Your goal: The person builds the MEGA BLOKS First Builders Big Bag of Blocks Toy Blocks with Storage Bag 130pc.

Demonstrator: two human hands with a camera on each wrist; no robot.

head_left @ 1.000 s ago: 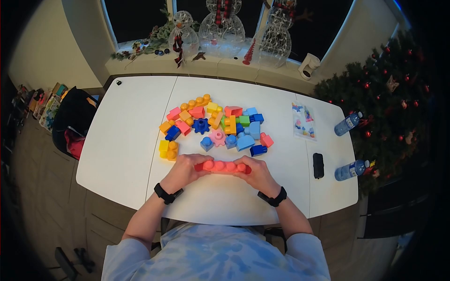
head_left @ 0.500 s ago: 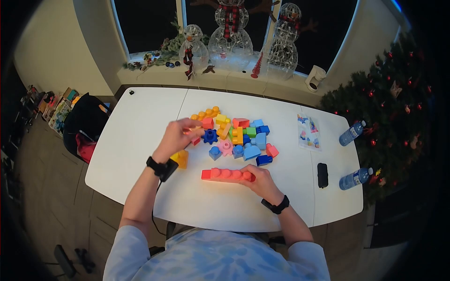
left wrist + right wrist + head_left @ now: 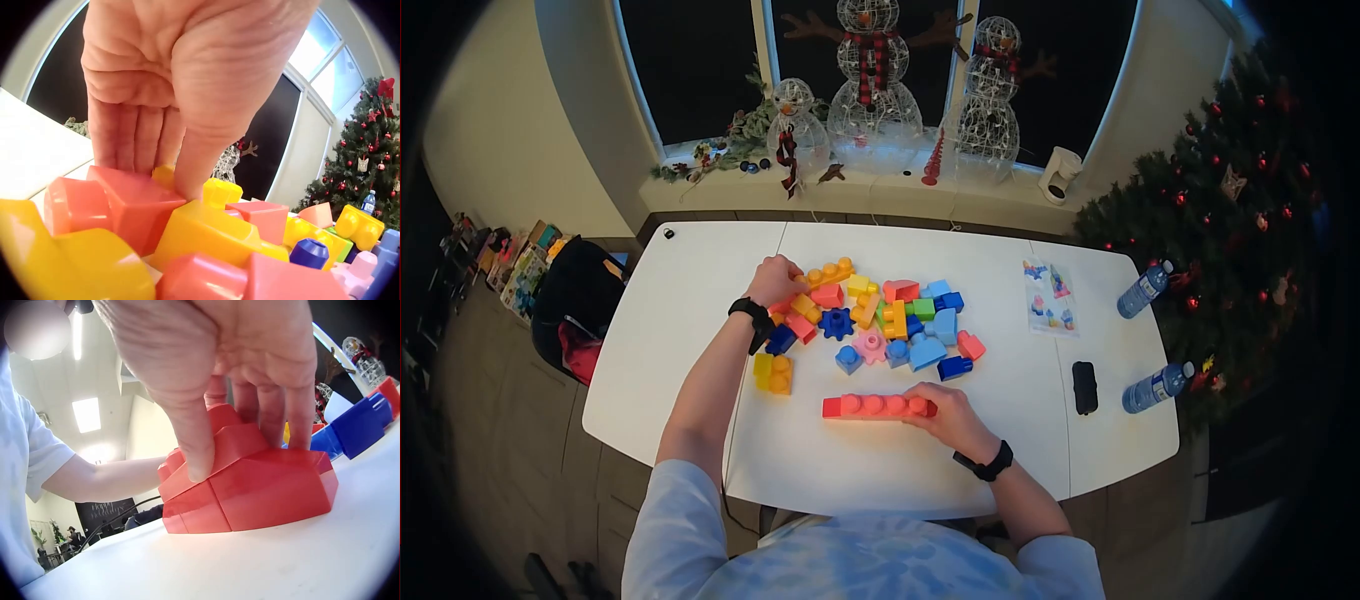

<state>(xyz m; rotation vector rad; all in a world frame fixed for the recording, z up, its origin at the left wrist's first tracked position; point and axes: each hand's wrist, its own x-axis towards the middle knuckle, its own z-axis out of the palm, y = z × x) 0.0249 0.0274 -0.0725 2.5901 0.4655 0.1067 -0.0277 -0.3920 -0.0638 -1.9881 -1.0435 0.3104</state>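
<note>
My left hand (image 3: 776,281) reaches down at the far left edge of a pile of toy building blocks. Its thumb and fingers close around the left end of a long yellow-orange block (image 3: 832,271) with a row of studs. In the left wrist view, a red block (image 3: 134,203) and a yellow block (image 3: 203,234) stand in front of the fingertips and partly hide them. Nearer to me, my right hand (image 3: 956,422) grips the right end of a long red block build (image 3: 865,406) resting on the table, thumb on one side and fingers on the other.
Blue, yellow, pink and green blocks lie around a dark blue gear block (image 3: 836,323). A yellow pair (image 3: 774,373) sits at the pile's near left. Rightward on the white table (image 3: 660,370) are a picture sheet (image 3: 1051,298), a black case (image 3: 1085,388) and two water bottles (image 3: 1157,388).
My left hand let go of the red build and moved forward and left to the far edge of the pile. The right hand stays on the build's right end. The head view has shifted.
</note>
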